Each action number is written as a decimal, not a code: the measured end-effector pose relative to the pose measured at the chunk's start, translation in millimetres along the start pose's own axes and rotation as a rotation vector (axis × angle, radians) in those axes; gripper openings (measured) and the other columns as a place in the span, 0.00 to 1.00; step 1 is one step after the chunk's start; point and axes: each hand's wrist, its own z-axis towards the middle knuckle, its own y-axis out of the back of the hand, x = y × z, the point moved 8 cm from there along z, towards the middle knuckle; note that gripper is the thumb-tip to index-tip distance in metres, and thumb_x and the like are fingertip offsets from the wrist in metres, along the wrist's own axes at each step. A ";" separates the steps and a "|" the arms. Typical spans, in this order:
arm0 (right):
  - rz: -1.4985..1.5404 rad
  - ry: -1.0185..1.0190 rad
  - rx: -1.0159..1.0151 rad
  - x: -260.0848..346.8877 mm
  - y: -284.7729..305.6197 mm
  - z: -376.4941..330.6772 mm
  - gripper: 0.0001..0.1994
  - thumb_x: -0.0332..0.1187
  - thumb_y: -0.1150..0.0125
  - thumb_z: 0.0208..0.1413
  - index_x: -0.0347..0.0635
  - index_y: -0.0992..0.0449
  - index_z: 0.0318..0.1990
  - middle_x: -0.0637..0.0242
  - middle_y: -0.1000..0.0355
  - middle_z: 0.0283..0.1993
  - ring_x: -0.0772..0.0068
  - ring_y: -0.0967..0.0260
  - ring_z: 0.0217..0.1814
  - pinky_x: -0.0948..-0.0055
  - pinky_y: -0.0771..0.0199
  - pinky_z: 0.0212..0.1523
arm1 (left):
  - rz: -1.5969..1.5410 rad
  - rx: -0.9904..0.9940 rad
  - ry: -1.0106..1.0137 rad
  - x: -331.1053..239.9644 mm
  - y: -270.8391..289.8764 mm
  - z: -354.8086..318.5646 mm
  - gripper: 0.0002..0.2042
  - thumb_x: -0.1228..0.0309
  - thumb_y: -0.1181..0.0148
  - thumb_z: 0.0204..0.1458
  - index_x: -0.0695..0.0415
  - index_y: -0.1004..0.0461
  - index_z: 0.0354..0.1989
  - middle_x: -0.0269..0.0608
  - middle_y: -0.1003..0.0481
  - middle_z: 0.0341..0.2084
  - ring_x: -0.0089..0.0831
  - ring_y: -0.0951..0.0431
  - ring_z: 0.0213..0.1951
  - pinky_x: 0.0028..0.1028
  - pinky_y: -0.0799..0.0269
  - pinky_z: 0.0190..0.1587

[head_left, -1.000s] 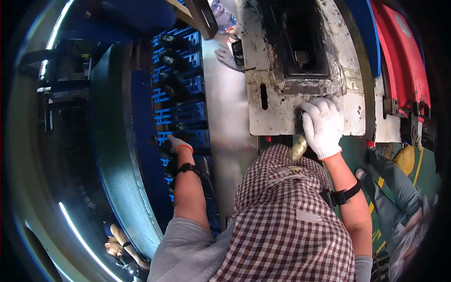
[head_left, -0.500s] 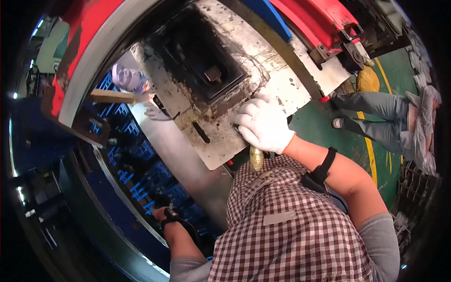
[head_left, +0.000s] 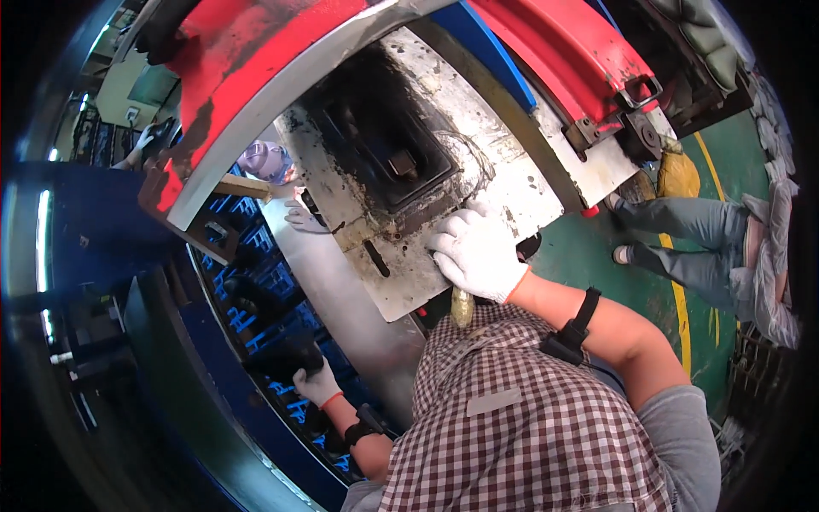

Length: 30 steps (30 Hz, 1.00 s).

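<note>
My left hand (head_left: 319, 383), in a white glove with an orange cuff, reaches low on the left among blue racks. Its fingers are closed on a black piece (head_left: 290, 357), whose exact kind is too dark to make out. My right hand (head_left: 479, 254), gloved alike, rests at the near edge of a worn metal plate (head_left: 516, 183). Its fingers curl round a handle wrapped in gold tape (head_left: 461, 308), which sticks out below the palm. The rest of that tool is hidden. Beyond the hand, a black rectangular mould (head_left: 401, 194) lies on the plate.
Red machine frames (head_left: 572, 43) arch over the plate. Blue racks (head_left: 256, 282) stand at the left beside a grey metal surface (head_left: 341, 282). Across the plate is a co-worker's gloved hand (head_left: 300, 218). A person in jeans (head_left: 682, 222) is at the right on the green floor.
My left hand has come up and forward out of the racks with the black piece in it. The view has shifted slightly; my right hand stays at the plate's edge.
</note>
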 end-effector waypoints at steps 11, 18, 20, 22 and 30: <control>0.824 -0.179 0.332 62.4 -54.5 109.8 0.39 0.58 0.37 0.56 0.58 0.34 0.74 0.43 0.46 0.78 0.38 0.43 0.76 0.54 0.41 0.75 | 0.087 0.591 0.168 159.4 -203.1 -51.7 0.22 0.78 0.42 0.42 0.53 0.24 0.50 0.51 0.23 0.58 0.53 0.27 0.63 0.59 0.38 0.69; 0.483 -0.108 0.150 32.6 -30.3 97.4 0.27 0.49 0.39 0.61 0.49 0.26 0.65 0.46 0.34 0.68 0.41 0.36 0.70 0.52 0.36 0.71 | 1.355 0.122 -1.078 64.9 -269.0 -24.9 0.30 0.60 0.36 0.60 0.67 0.33 0.66 0.53 0.29 0.63 0.43 0.30 0.64 0.39 0.42 0.71; 0.335 -0.142 0.059 5.9 -25.4 85.5 0.26 0.46 0.36 0.59 0.48 0.24 0.63 0.47 0.31 0.65 0.42 0.35 0.68 0.51 0.35 0.69 | 1.616 0.231 -0.866 99.0 -304.5 51.9 0.41 0.54 0.31 0.57 0.61 0.44 0.72 0.55 0.35 0.68 0.45 0.36 0.70 0.38 0.43 0.72; 0.269 -0.238 0.053 -8.7 -28.2 73.5 0.25 0.45 0.34 0.58 0.46 0.23 0.61 0.48 0.31 0.63 0.42 0.34 0.67 0.50 0.34 0.67 | 1.893 0.168 -0.606 122.2 -316.0 127.8 0.51 0.53 0.31 0.57 0.47 0.62 0.80 0.52 0.34 0.67 0.42 0.35 0.68 0.35 0.42 0.70; 0.209 -0.243 0.022 -14.0 -20.9 68.5 0.24 0.43 0.33 0.57 0.46 0.23 0.59 0.49 0.31 0.63 0.43 0.35 0.68 0.50 0.34 0.67 | 1.273 -0.028 -0.394 110.9 -231.4 193.5 0.44 0.50 0.21 0.42 0.66 0.36 0.60 0.53 0.29 0.54 0.41 0.26 0.52 0.39 0.29 0.57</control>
